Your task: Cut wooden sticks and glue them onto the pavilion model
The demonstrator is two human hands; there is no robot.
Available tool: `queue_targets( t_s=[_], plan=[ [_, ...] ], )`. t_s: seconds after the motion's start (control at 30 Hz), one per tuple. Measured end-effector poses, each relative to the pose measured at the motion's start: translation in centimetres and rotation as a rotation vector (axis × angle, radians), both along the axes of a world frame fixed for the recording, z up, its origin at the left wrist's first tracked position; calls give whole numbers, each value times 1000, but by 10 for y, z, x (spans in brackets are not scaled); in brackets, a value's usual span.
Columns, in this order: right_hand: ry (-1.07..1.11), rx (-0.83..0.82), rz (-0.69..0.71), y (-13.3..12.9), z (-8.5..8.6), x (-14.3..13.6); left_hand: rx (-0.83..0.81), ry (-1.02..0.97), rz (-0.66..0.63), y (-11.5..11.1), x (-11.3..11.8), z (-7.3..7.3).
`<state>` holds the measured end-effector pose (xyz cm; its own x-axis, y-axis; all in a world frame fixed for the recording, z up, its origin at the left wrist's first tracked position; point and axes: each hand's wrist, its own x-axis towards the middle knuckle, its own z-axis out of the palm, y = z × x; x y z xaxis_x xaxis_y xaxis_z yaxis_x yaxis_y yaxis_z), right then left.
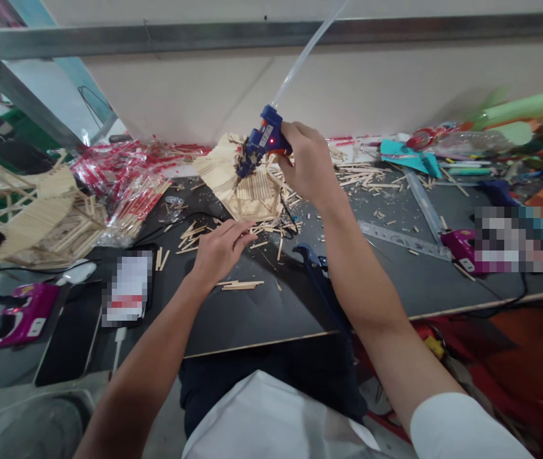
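Your right hand (312, 162) is clenched around the handle of a blue glue gun (266, 137), above the stick model (254, 196). The glue gun is tilted with its nozzle down over the stick model; you cannot tell from this view whether the two touch. A red light shows on its side, and a long clear glue stick (307, 57) rises from its back end.

Your left hand (221, 252) is palm down, with bent fingers, just in front of the stick model. Its fingertips are by the loose sticks (194, 236) scattered there, but whether they grasp one cannot be told. A few more cut sticks (240, 285) lie closer to you than the stick model.

The stick model sits on the dark table (271, 319), near the pale wall (194, 89). To its left are red-and-clear wrappers (118, 172) and, farther left, a larger stick frame (55, 220). Left of it and nearer you lie a lit phone (127, 287), a dark phone (67, 335) and a magenta power strip (29, 312). To its right and nearer you is a blue-handled tool (319, 274); well to its right are a clear ruler (402, 241) and blue-green paper (408, 156).
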<state>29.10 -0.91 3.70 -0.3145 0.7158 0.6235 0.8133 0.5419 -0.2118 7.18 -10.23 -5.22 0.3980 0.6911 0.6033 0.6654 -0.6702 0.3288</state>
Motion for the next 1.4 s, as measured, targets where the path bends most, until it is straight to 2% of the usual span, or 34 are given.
queue_targets(
  t_s=[0.17,0.5,0.7,0.83,0.93,1.1,1.27,1.4],
  plan=[
    [0,33,20,4,-2,1,108,1,37,-3,-2,6],
    [-52,59,6,0,2,-1,232,-183,222,6,-27,32],
    [-29,74,35,3,-2,-1,122,-239,218,17,-30,56],
    [10,89,52,6,-6,1,-37,-163,139,33,-27,77],
    [15,107,27,7,-7,4,-126,-76,97,44,-23,87],
    [60,82,-48,11,-5,20,-108,-28,119,48,-17,83],
    [151,11,-138,17,-4,49,-90,-9,152,46,-14,72],
    [178,-64,-261,16,-2,74,-62,0,161,46,-14,67]
  ],
)
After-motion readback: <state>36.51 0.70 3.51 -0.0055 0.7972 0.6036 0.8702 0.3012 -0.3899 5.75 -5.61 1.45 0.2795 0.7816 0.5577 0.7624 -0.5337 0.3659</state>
